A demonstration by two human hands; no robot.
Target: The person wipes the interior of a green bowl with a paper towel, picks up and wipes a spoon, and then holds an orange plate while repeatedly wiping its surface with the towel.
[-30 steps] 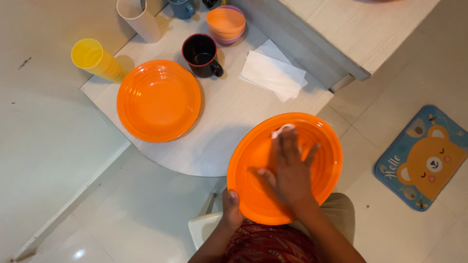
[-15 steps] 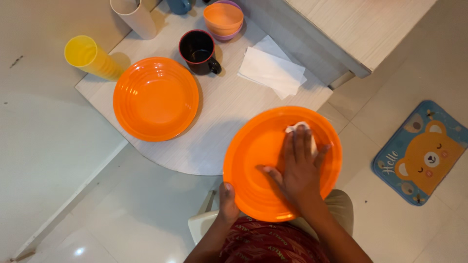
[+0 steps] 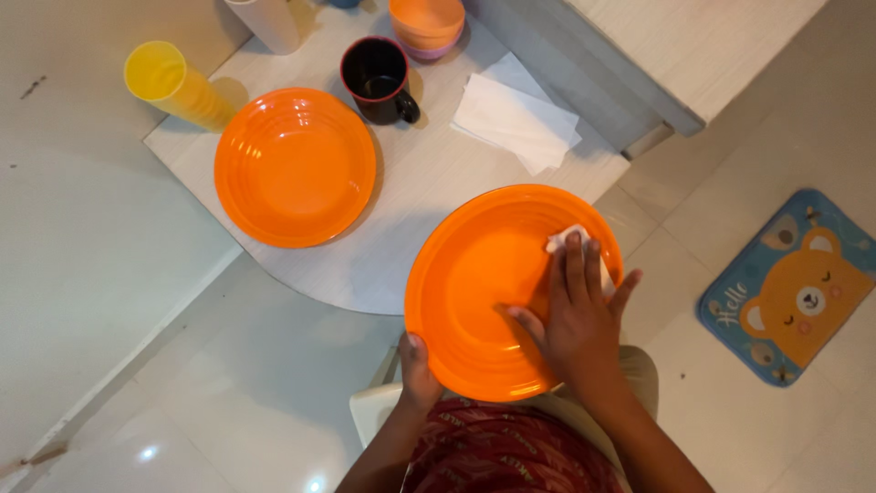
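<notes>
— Moved since the last look? Right hand has slid its small white cloth toward the far rim.

— Status? Round glossy orange plastic plate held over the lap, off the table; right fingers spread flat, pressing the cloth; left hand clamped on its near rim. Second orange plate lies on the white table.

second orange plate, black mug, yellow cup, napkins.
</notes>
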